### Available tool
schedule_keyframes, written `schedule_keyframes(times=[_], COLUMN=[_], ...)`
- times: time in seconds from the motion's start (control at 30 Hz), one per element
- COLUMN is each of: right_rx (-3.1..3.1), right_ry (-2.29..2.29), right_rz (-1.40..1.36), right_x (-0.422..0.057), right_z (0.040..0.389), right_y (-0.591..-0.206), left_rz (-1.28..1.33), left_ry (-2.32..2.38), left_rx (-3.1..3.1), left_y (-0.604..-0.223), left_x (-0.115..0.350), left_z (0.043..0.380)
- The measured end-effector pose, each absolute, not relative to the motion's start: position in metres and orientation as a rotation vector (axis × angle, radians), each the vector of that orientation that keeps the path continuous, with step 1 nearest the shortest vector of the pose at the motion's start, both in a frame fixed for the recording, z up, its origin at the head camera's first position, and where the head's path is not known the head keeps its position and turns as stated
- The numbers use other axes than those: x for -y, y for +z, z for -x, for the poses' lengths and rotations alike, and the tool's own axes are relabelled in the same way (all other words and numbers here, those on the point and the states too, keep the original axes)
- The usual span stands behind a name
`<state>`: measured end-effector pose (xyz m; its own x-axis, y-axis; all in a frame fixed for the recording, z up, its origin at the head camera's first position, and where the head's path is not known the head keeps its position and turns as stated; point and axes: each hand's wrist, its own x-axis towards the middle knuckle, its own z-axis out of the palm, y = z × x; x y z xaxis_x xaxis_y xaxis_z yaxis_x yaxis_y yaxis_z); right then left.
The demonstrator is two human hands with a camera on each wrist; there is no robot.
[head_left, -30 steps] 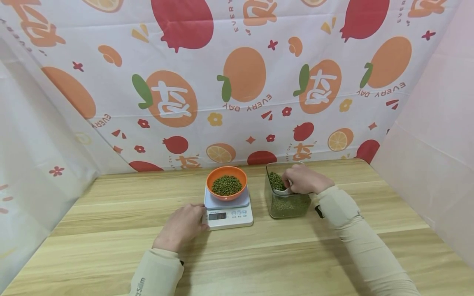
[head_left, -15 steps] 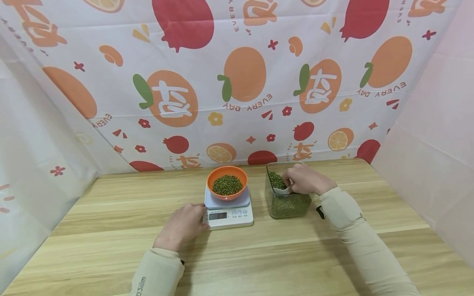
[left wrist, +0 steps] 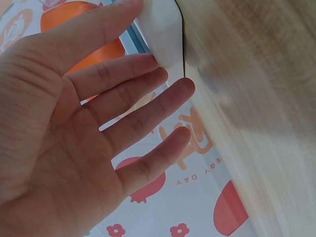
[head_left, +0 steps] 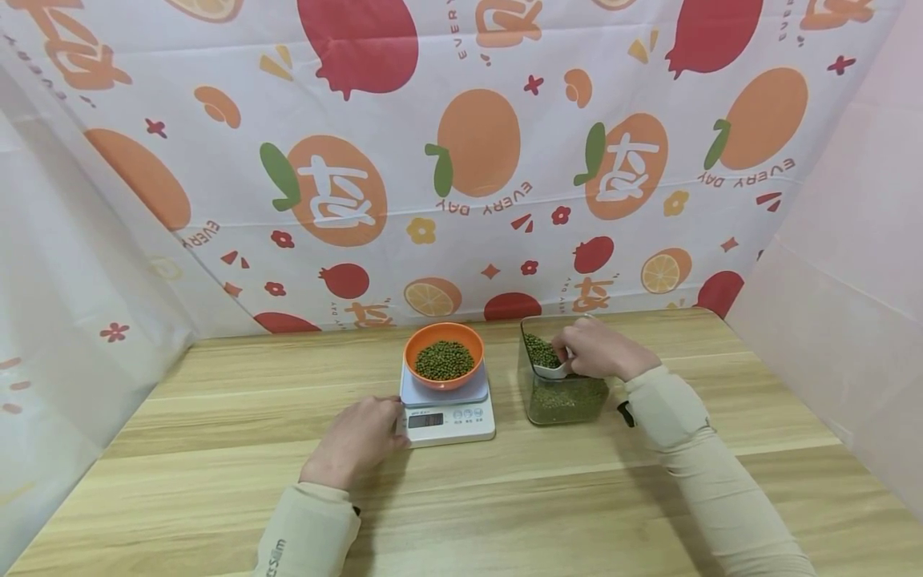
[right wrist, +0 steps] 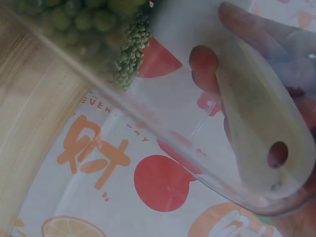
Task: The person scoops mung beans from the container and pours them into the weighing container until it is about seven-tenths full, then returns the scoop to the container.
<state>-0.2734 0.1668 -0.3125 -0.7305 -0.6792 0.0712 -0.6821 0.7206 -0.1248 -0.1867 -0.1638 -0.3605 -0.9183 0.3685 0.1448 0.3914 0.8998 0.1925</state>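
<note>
A white kitchen scale (head_left: 453,431) stands on the table, bearing an orange bowl (head_left: 443,383) partly filled with green mung beans (head_left: 445,361). At the scale's left edge rests my left hand (head_left: 356,441), its fingers fairly straight and spread in the left wrist view, fingertips right at the casing. My right hand (head_left: 593,349) reaches into a clear square container (head_left: 566,409) of mung beans, to the right of the scale. It pinches a white spoon (right wrist: 261,113) by its handle, which has a hole near the end. The spoon's bowl end is mostly hidden by the container and hand.
The light wooden table (head_left: 490,513) extends toward me and to both sides. A white curtain (head_left: 476,264) printed with fruit hangs right behind the scale and container. Pale sheets (head_left: 851,264) close off the sides.
</note>
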Motion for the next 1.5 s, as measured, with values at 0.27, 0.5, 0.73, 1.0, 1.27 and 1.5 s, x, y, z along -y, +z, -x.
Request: schedule_keyframes(times=[0.27, 0.5, 0.73, 1.0, 1.27, 1.5], right_rx=[2.895, 2.906, 2.891, 2.827, 2.73, 2.684], right_ry=[0.241, 0.227, 0.235, 0.232, 0.266, 0.288], right_rz=[-1.149, -1.125, -1.121, -1.114, -1.124, -1.09], right_x=[-0.169, -0.171, -0.173, -0.174, -0.179, -0.184], right_z=[0.274, 0.272, 0.269, 0.267, 0.263, 0.26], right_y=[-0.308, -0.307, -0.306, -0.301, -0.303, -0.305], left_rz=[0.604, 0.6, 0.609, 0.592, 0.573, 0.588], left_ry=[-0.329, -0.332, -0.356, -0.344, -0.354, -0.349], left_rx=[2.956, 2.966, 2.96, 2.95, 2.967, 2.956], left_y=[-0.359, -0.36, -0.36, -0.359, -0.359, -0.359], left_x=[0.163, 0.162, 0.16, 0.163, 0.163, 0.163], left_z=[0.187, 0.188, 0.188, 0.189, 0.186, 0.187])
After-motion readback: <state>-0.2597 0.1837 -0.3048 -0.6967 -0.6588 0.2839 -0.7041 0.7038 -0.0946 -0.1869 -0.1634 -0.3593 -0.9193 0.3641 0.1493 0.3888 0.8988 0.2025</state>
